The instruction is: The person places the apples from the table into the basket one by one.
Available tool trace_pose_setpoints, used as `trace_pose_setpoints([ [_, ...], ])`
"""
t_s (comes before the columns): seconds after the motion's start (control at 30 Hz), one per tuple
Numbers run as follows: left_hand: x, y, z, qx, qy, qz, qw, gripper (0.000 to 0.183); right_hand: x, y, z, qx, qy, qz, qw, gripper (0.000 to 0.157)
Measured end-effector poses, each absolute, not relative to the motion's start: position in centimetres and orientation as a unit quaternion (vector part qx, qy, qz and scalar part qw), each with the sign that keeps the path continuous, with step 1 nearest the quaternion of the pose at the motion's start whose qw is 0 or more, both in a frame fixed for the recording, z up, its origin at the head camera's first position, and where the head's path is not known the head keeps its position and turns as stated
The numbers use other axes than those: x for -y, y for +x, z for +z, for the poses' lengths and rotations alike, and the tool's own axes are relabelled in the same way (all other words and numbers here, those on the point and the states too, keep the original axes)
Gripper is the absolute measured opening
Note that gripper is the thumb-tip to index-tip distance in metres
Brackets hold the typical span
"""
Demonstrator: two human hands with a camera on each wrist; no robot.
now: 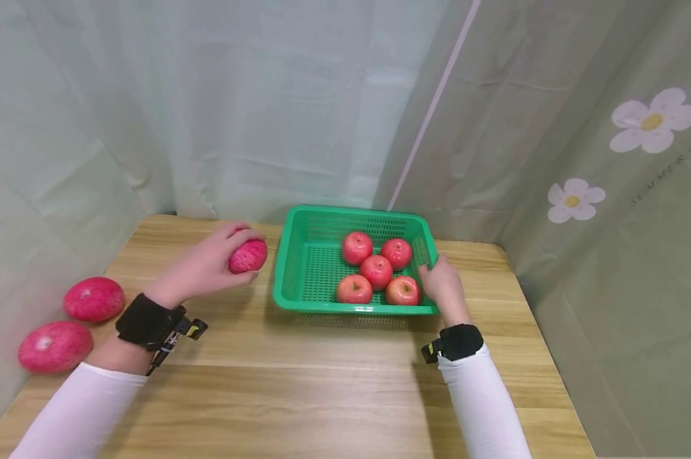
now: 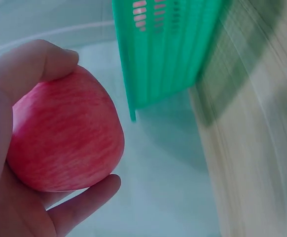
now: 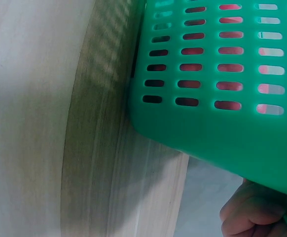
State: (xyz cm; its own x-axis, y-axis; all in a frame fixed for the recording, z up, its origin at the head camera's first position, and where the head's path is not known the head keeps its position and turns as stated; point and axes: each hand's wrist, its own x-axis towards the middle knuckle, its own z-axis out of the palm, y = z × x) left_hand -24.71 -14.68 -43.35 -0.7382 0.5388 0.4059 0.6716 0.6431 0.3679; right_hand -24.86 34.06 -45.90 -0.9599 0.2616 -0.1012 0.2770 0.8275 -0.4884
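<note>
My left hand (image 1: pixel 202 264) holds a red apple (image 1: pixel 248 257) above the table, left of a green plastic basket (image 1: pixel 311 306). In the left wrist view the thumb and fingers curl round the streaked red apple (image 2: pixel 67 133), with the basket's slotted side (image 2: pixel 165 64) beyond it. My right hand (image 1: pixel 445 288) grips the basket's right rim, thumb over the edge. From the right wrist, curled fingers (image 3: pixel 254 210) show below the basket's corner. Several red apples (image 1: pixel 376 272) lie in the basket, mostly toward its right half.
Two more red apples (image 1: pixel 94 299) lie at the left edge of the wooden table (image 1: pixel 334 395), beside my left forearm. A pale curtain (image 1: pixel 299 115) hangs close behind the basket, and curtain panels also flank both sides of the table.
</note>
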Motion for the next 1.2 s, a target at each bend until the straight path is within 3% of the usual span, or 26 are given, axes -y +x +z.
trace_pose_setpoints([
  [0.6,6.9,-26.8,-42.4,0.878,-0.388,-0.273,0.061,0.067,-34.0,-24.7,-45.7,-0.955,0.14,-0.261,0.003,0.062],
  [1.2,1.1,-28.9,-41.5,0.901,-0.406,-0.084,-0.131,0.068,-34.2,-24.7,-45.9,-0.957,0.134,-0.257,0.0,0.061],
])
